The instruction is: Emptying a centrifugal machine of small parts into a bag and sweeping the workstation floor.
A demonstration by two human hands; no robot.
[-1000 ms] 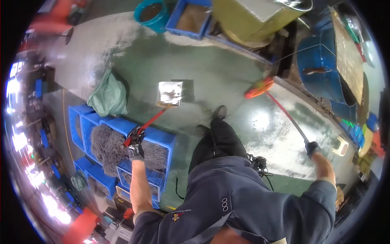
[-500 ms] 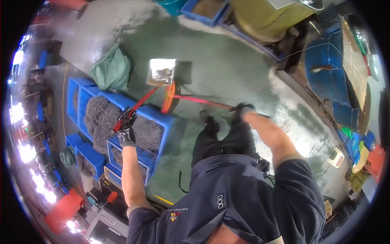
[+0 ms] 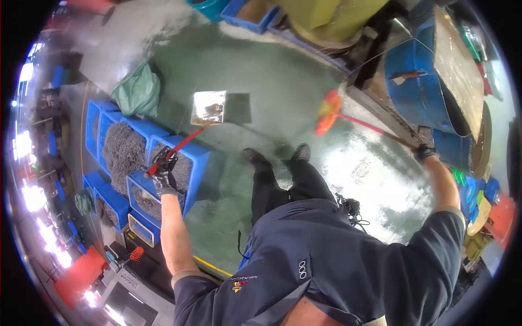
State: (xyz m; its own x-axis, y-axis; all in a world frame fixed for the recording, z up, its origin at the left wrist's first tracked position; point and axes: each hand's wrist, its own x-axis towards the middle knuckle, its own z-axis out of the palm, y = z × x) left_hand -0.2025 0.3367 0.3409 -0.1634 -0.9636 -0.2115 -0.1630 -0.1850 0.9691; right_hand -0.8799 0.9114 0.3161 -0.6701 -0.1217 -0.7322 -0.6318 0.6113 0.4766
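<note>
My gloved left hand is closed around the red handle of a long-handled dustpan. The pan's shiny metal tray hangs over the green floor, with some dark debris in it. Out to the right, my gloved right hand grips the red stick of a broom. Its orange head is blurred and lies well apart from the dustpan, near the dark base of a blue drum.
Blue bins of grey metal shavings stand at my left, with a green sack beyond them. At the right is a cut blue drum. A large yellow-green container is at the far side.
My right hand has swung out to the right with the broom, taking its head away from the dustpan. The left hand still holds the dustpan; my feet have moved apart.
</note>
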